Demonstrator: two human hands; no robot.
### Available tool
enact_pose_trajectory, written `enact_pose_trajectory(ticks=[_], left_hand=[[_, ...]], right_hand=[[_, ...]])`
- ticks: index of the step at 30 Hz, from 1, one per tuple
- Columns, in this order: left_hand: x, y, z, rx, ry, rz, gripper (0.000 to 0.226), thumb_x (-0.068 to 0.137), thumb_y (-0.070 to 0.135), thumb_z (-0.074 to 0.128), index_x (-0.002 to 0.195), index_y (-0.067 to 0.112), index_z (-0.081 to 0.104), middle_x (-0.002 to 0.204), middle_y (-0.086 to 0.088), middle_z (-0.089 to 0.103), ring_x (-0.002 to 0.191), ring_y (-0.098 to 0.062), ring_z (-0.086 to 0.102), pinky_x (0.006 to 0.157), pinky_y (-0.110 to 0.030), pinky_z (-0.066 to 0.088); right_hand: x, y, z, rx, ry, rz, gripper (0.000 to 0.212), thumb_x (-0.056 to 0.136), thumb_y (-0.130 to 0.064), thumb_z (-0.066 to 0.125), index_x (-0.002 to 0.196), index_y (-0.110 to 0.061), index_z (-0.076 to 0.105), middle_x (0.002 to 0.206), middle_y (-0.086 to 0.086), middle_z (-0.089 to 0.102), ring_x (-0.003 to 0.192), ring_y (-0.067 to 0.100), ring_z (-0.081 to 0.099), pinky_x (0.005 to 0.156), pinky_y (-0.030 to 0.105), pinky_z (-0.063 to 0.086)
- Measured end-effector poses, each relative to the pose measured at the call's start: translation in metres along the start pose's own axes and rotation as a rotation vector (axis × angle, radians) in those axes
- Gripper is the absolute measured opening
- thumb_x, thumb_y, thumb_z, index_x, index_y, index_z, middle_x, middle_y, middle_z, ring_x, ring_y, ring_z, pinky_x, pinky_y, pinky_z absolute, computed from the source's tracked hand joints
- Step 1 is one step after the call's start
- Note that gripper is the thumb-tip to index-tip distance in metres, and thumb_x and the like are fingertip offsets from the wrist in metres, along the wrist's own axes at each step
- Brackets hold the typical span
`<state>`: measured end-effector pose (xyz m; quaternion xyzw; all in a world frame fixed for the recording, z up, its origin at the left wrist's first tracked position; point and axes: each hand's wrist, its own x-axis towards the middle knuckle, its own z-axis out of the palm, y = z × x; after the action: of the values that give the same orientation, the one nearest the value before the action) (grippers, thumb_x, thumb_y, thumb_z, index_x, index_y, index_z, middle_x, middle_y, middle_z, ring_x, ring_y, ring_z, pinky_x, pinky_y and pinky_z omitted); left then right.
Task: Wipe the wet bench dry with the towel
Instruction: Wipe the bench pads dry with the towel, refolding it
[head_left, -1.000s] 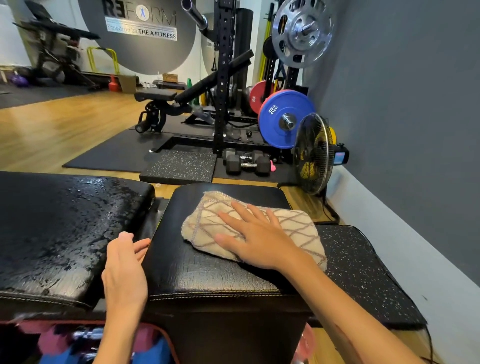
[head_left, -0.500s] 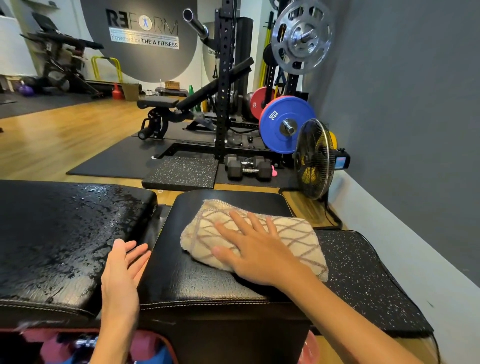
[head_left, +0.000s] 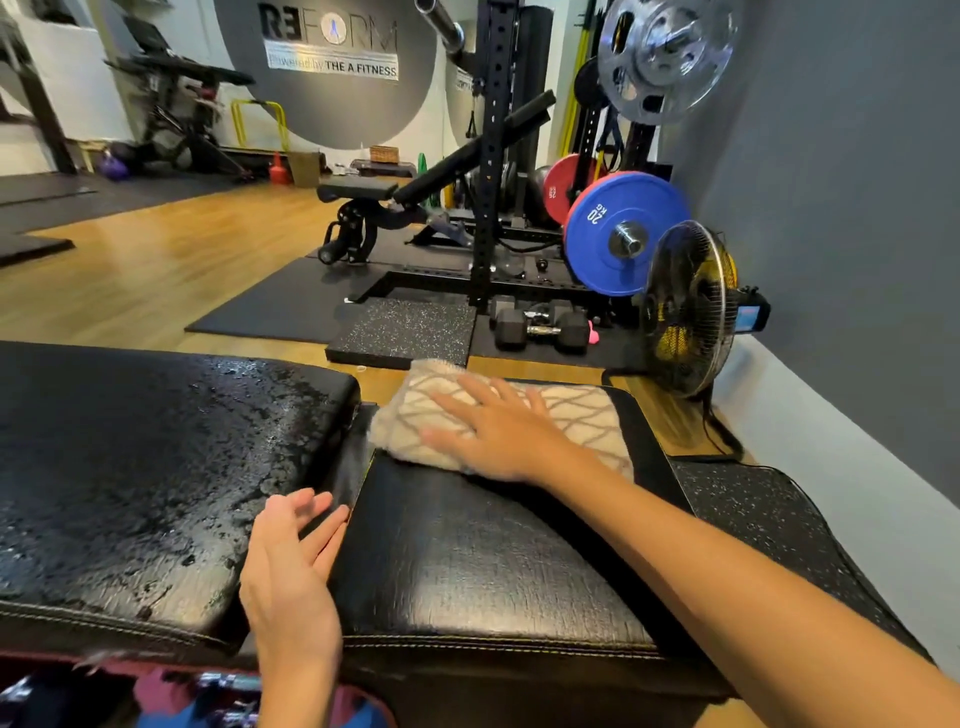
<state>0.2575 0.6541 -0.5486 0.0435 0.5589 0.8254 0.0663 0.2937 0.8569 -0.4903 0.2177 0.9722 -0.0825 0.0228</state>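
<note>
On the worktop's (head_left: 493, 566) small pad, right hand (head_left: 511, 439) flat, fingers spread, pressing the beige towel (head_left: 582, 415) at 12 o'clock; left hand (head_left: 291, 571) open at the pad gap, holding nothing

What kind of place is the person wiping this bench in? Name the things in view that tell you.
Almost certainly a gym. A rack carries a blue 20 kg weight plate, dumbbells lie on rubber mats, and a wall sign reads "THE A FITNESS". The padded bench under the towel fits too.
</note>
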Motion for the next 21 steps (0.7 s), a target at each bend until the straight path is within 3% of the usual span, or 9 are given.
enact_pose_trajectory(ticks=[5,8,11,14,17,21], left_hand=[[0.0,0.001,-0.001,0.023,0.032,0.012,0.04,0.101,0.036,0.035,0.112,0.005,0.057,0.113,-0.013,0.063,0.104,-0.028,0.066,0.083,-0.028,0.058],[-0.001,0.004,-0.002,0.008,0.054,0.004,0.042,0.103,0.035,0.032,0.116,0.002,0.057,0.117,-0.015,0.062,0.102,-0.028,0.067,0.081,-0.029,0.058],[0.0,0.006,-0.003,0.047,0.076,-0.002,0.043,0.103,0.041,0.029,0.114,0.011,0.058,0.116,-0.008,0.061,0.104,-0.025,0.062,0.091,-0.035,0.049],[-0.002,0.004,-0.006,0.098,0.074,0.029,0.037,0.103,0.045,0.03,0.101,0.024,0.06,0.106,0.003,0.067,0.106,-0.024,0.063,0.093,-0.044,0.049],[-0.003,0.007,-0.005,-0.037,0.062,-0.077,0.055,0.1,0.053,0.03,0.116,0.007,0.054,0.112,-0.007,0.066,0.097,-0.023,0.067,0.086,-0.039,0.052],[-0.004,0.011,-0.003,-0.071,0.053,-0.114,0.059,0.098,0.056,0.032,0.118,0.006,0.054,0.116,-0.012,0.066,0.097,-0.026,0.068,0.092,-0.038,0.051]], right_hand=[[0.045,-0.009,0.002,-0.032,0.023,0.047,0.071,0.091,-0.077,0.023,0.154,-0.046,0.018,0.167,-0.007,0.0,0.153,0.033,-0.003,0.117,0.064,-0.007],[0.015,-0.03,0.01,-0.061,0.026,-0.047,0.066,0.094,-0.071,0.027,0.154,-0.045,0.02,0.167,-0.005,-0.002,0.152,0.036,-0.006,0.116,0.064,-0.01],[-0.046,-0.054,0.018,-0.03,0.055,-0.179,0.065,0.094,-0.072,0.026,0.153,-0.044,0.025,0.167,-0.007,0.0,0.153,0.032,-0.006,0.117,0.061,-0.01],[-0.113,-0.058,0.024,-0.016,0.072,-0.211,0.065,0.096,-0.07,0.024,0.154,-0.044,0.016,0.167,-0.008,-0.006,0.152,0.03,-0.011,0.117,0.059,-0.011],[-0.157,-0.041,0.025,-0.032,0.074,-0.183,0.065,0.096,-0.071,0.023,0.154,-0.049,0.002,0.165,-0.012,-0.013,0.151,0.025,-0.018,0.118,0.055,-0.015],[-0.142,-0.006,0.013,-0.009,0.032,-0.065,0.064,0.094,-0.073,0.021,0.152,-0.054,0.0,0.164,-0.018,-0.012,0.152,0.019,-0.014,0.12,0.051,-0.012]])
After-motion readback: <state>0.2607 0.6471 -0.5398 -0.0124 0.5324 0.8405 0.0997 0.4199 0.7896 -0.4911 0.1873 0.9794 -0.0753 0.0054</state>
